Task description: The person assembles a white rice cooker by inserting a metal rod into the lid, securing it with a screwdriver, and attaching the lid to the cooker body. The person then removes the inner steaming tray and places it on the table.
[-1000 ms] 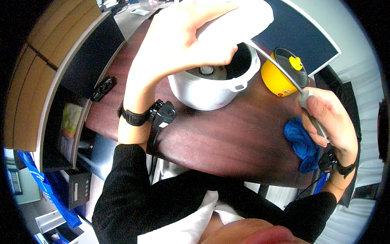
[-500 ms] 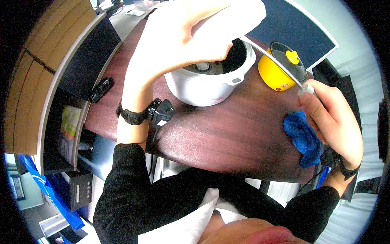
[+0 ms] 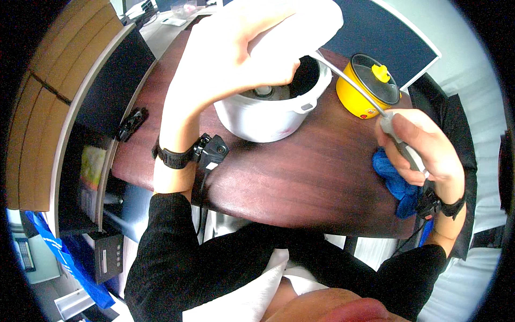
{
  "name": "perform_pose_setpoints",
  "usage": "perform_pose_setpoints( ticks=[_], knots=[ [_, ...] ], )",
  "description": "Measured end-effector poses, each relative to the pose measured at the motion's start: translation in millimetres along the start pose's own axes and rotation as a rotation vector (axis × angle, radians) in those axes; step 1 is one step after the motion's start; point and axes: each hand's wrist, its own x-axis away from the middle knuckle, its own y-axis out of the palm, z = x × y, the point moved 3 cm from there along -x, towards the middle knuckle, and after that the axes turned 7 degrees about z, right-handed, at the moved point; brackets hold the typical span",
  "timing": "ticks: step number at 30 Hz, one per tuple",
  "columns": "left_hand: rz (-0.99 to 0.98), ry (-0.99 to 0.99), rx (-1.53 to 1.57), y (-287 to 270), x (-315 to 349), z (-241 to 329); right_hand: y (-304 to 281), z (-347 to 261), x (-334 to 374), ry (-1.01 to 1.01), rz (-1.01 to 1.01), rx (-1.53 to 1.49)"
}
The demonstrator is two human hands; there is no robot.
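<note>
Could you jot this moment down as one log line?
left hand: on white rice cooker | right hand: grips long metal utensil | blue cloth: on table

White cooker (image 3: 268,121), yellow pot (image 3: 358,99), blue cloth (image 3: 394,182), dark-brown table (image 3: 300,182).

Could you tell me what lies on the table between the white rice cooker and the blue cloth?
In the head view, only bare dark wood table lies between the white rice cooker and the blue cloth.
</note>
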Motion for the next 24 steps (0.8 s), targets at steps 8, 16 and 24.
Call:
perform_pose_setpoints(
  ticks=[8, 16, 24],
  knots=[
    [-0.035, -0.011, 0.026, -0.8, -1.0, 5.5, -13.2, 2.7, -23.9, -0.133, -0.088, 0.235],
    [-0.189, -0.083, -0.005, 2.6, 3.9, -2.1, -37.1, -2.4, -50.4, -0.171, -0.255, 0.309],
    [-0.145, -0.009, -0.052, 7.6, 10.8, -5.9, -59.2, -3.8, -74.3, -0.078, -0.377, 0.251]
  ],
)
